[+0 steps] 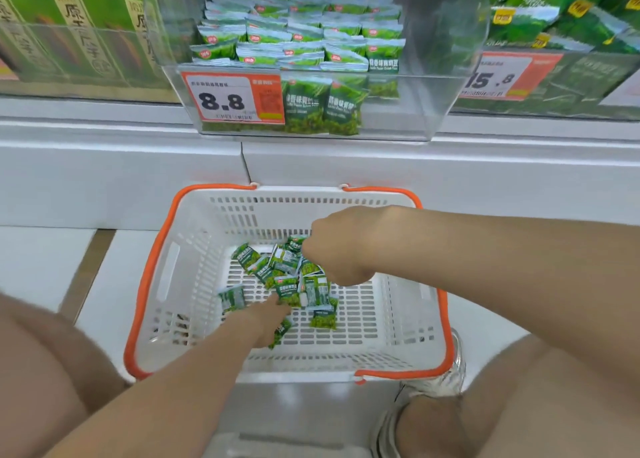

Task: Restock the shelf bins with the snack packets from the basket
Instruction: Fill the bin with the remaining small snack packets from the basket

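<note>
A white basket [194,284] with orange rim and handles sits on the floor below the shelf. Several small green snack packets [287,274] lie heaped on its bottom. My left hand [272,319] reaches down into the basket, fingers closed on a green packet [281,331] at the near edge of the heap. My right hand [339,246] is down over the far right of the heap, fingers curled onto packets there. Above, a clear shelf bin [426,87] with an 8.8 price tag holds rows of the same green packets [301,38].
Neighbouring clear bins hold green boxes [76,25] on the left and larger green bags [561,18] on the right. The white shelf base [121,180] stands just behind the basket. My knees and a shoe [446,378] flank the basket.
</note>
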{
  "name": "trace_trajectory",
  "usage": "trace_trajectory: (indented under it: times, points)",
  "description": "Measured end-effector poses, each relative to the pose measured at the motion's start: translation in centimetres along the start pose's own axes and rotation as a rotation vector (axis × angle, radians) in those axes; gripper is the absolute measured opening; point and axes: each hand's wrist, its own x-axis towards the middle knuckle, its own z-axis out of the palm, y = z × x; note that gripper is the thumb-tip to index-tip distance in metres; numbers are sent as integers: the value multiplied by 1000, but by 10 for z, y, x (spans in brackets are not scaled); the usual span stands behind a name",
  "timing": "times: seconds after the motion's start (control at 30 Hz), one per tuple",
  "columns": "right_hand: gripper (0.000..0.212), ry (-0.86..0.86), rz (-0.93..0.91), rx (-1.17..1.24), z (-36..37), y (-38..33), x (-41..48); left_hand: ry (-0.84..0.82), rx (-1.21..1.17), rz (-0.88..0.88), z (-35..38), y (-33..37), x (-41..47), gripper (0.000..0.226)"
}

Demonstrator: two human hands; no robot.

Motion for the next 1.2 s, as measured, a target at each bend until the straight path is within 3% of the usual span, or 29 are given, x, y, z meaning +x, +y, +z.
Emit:
trace_trajectory:
  times: [0.1,0.23,0.33,0.5,0.67,0.77,0.87,0.97,1.03,1.07,1.2]
  points:
    - [32,4,-10,9,-1,1,4,39,-9,-4,5,-1,12,80]
    - [12,7,-5,-8,-2,1,8,94,34,3,10,-7,22,45]
    - [8,7,-12,-22,-5,2,6,87,45,-12,8,-7,20,29]
    - [15,17,5,-14,-6,5,4,84,-4,-10,14,-12,25,47]
    - [7,26,-7,-12,-2,4,3,120,52,-25,8,-12,22,28]
    - [17,30,5,21,-1,6,0,165,-179,43,-10,-11,19,21]
    - [29,57,31,44,-3,17,-5,332,-511,203,-48,0,3,18]
    - [33,85,90,109,-7,37,-16,540,-747,346,-96,21,-25,18]
    - [24,106,131,156,-8,53,-24,627,-881,446,-125,35,-47,17]
    - [19,128,155,176,-8,60,-28,668,-929,486,-137,42,-58,19]
    - [34,234,238,300,-12,87,-44,874,-1082,526,-175,64,-106,51]
